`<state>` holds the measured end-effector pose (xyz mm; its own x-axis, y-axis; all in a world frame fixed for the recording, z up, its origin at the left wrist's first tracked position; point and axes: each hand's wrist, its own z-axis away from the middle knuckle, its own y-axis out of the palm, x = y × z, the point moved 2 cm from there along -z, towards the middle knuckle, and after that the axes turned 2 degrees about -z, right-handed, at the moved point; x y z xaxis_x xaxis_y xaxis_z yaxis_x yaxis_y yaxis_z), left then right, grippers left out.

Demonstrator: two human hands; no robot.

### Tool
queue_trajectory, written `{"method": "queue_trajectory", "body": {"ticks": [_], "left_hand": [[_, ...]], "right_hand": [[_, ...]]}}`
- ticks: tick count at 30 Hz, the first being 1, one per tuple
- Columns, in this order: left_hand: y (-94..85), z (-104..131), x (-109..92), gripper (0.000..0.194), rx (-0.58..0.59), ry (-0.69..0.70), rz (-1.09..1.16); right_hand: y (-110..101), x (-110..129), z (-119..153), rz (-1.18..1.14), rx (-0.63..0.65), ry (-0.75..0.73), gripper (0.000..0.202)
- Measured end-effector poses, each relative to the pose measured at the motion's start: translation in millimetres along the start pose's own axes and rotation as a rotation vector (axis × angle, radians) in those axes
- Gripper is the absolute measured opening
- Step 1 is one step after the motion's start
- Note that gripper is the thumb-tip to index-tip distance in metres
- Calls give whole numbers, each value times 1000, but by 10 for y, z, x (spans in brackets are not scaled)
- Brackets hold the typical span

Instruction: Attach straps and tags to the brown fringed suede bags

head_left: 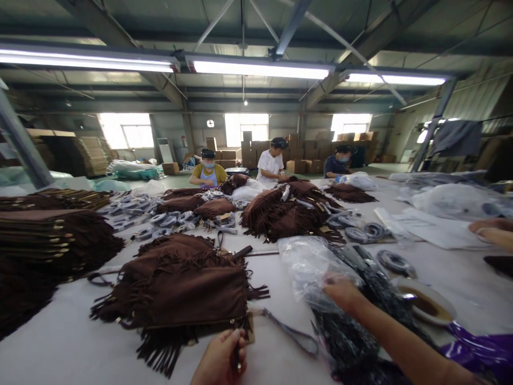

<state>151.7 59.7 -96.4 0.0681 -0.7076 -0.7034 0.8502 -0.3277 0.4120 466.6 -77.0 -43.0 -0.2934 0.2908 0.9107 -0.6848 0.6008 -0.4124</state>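
My left hand (224, 355) is closed at the lower middle, its fingers pinched on a small dark strap with a metal end, beside the front edge of a brown fringed bag (188, 294). A tan tag shows behind the fingers. To the right, my right hand (340, 289) reaches onto a clear plastic bag (300, 262); its fingers are bent and blurred against the plastic. Under and beside that arm lies a heap of black packets (348, 337). A grey wrist strap (294, 334) rests on the white table (72, 347) between the hands.
Stacked brown bags (52, 240) stand at left, with more fringed bags (288, 208) and coiled straps (168, 222) farther back. A tape roll (427, 302) and purple plastic (481, 347) lie right. Another person's hand (492, 230) enters at right; several people work beyond.
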Motion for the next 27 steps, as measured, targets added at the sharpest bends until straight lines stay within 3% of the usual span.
{"method": "queue_trajectory", "body": {"ticks": [2,5,9,12,14,18,22,27], "left_hand": [[-9,-1,-6,19,22,1,-15],[12,-2,-17,24,72,13,-57],[34,46,-36,41,179,-12,-37],[11,114,-34,47,298,-28,31],[-17,140,-17,46,314,5,49],[-43,109,53,46,183,65,5],[8,42,116,44,84,113,-28],[77,12,153,44,3,177,-67]], "right_hand": [[81,-33,337,-158,189,157,19],[437,65,781,-482,466,289,19],[1119,311,953,-610,580,289,22],[1577,441,864,-493,628,249,20],[1760,494,781,-375,592,169,21],[1832,538,705,-295,563,-34,20],[1747,502,704,-290,576,43,34],[1759,507,607,-86,401,-35,44]]}}
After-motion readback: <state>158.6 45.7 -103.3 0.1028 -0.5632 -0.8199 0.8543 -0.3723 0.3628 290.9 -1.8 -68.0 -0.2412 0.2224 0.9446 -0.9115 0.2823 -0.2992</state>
